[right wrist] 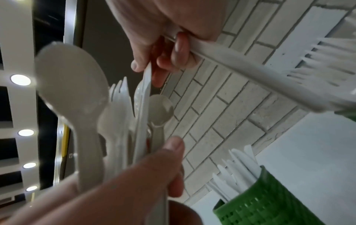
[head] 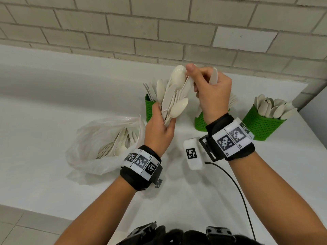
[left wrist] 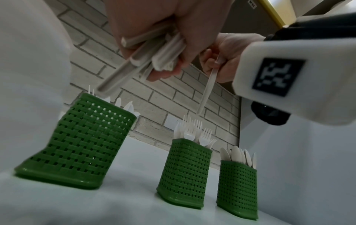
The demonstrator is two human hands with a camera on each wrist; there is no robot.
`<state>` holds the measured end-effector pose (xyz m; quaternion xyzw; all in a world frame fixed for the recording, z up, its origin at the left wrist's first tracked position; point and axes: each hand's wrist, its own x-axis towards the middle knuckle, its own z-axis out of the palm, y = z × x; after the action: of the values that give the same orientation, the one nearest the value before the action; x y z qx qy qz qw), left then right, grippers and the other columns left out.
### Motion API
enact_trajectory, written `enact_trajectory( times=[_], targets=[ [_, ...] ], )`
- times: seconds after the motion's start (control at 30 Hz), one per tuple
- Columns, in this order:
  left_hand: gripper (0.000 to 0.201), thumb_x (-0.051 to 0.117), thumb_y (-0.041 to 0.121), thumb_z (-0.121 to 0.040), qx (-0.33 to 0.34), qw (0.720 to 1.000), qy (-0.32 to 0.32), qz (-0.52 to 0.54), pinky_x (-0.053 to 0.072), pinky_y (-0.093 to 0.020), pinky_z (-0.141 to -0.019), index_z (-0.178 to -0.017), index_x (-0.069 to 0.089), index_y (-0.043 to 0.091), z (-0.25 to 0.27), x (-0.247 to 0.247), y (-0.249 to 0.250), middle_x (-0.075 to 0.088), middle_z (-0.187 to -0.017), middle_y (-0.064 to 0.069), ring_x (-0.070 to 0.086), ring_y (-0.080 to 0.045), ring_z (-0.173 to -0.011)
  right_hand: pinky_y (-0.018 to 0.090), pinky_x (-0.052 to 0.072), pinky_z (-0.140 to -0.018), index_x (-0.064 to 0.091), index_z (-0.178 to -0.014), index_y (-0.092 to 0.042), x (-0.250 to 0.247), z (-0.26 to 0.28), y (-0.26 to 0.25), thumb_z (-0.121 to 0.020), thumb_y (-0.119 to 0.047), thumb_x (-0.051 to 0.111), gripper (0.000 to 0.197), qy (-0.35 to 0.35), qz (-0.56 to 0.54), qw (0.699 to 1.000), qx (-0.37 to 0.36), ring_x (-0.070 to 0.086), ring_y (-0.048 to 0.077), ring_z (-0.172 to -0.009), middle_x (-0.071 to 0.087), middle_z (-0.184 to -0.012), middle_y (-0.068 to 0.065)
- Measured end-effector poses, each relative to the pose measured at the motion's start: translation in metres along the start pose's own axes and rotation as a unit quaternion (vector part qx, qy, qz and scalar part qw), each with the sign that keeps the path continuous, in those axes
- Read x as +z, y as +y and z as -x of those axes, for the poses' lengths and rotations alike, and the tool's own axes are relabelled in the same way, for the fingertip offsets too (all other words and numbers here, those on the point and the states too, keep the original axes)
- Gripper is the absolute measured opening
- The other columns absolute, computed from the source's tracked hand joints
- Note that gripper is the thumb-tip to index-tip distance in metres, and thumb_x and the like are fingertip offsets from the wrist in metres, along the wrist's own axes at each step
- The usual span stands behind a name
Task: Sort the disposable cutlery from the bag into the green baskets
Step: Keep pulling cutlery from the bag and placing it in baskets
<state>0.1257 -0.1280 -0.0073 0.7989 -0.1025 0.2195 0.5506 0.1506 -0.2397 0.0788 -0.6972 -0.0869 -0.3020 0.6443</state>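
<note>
L hand (head: 159, 128) grips mixed cutlery bundle (head: 174, 96) above bench (head: 53, 103), just right of bag (head: 99, 147). R hand (head: 212, 92) holds a knife (head: 214, 76), thumb + finger pinching bundle's top. Green baskets (head: 261, 124) behind. Wristband tags read L4, R2.

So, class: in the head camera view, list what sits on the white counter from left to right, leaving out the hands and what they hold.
Plastic bag of cutlery → knife basket → fork basket → spoon basket.
</note>
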Motion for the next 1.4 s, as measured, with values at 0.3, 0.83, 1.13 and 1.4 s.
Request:
enact_trajectory(
  times=[0.3, 0.83, 1.13, 1.4],
  targets=[
    [0.043, 0.055, 0.006, -0.090, -0.020, 0.999, -0.001, 0.028, 0.049, -0.031, -0.082, -0.128, 0.035, 0.001, -0.009, 0.004, 0.002, 0.059, -0.117, -0.013, 0.060, -0.029, -0.103, 0.015, 0.043, -0.047, 0.057, -0.086, -0.009, 0.007, 0.015, 0.001, -0.093, -0.014, 0.055, 0.008, -0.148, -0.116, 0.970, 0.155, 0.057, 0.003, -0.052, 0.061, -0.061, -0.006],
    [0.037, 0.054, 0.012, -0.092, -0.040, 0.995, -0.022, 0.087, 0.046, -0.021, -0.074, -0.124, 0.037, 0.006, -0.007, 0.014, 0.003, 0.061, -0.108, -0.011, 0.061, -0.029, -0.094, 0.020, 0.033, -0.045, 0.044, -0.083, -0.017, 0.023, -0.003, 0.005, -0.103, -0.035, 0.027, 0.031, 0.006, -0.248, 0.954, 0.166, 0.030, 0.007, -0.043, 0.029, -0.047, -0.008],
    [0.039, 0.051, 0.018, -0.094, -0.062, 0.994, 0.000, 0.090, 0.050, -0.039, -0.078, -0.127, 0.035, 0.003, -0.017, -0.002, -0.016, 0.057, -0.113, -0.011, 0.059, -0.033, -0.096, 0.017, 0.019, -0.039, 0.051, -0.090, -0.017, -0.049, -0.016, 0.014, -0.099, -0.027, 0.045, 0.014, -0.125, -0.040, 0.953, 0.273, 0.034, 0.006, -0.048, 0.034, -0.059, -0.005],
    [0.035, 0.050, 0.018, -0.095, -0.068, 0.992, 0.039, 0.095, 0.049, -0.041, -0.077, -0.124, 0.036, 0.004, -0.019, -0.018, -0.027, 0.059, -0.110, -0.015, 0.058, -0.044, -0.097, 0.015, 0.035, -0.036, 0.062, -0.099, -0.004, -0.034, 0.064, 0.060, -0.080, -0.027, 0.073, 0.031, -0.473, 0.330, 0.747, 0.330, 0.049, 0.013, -0.052, 0.058, -0.073, 0.005]
  ],
)
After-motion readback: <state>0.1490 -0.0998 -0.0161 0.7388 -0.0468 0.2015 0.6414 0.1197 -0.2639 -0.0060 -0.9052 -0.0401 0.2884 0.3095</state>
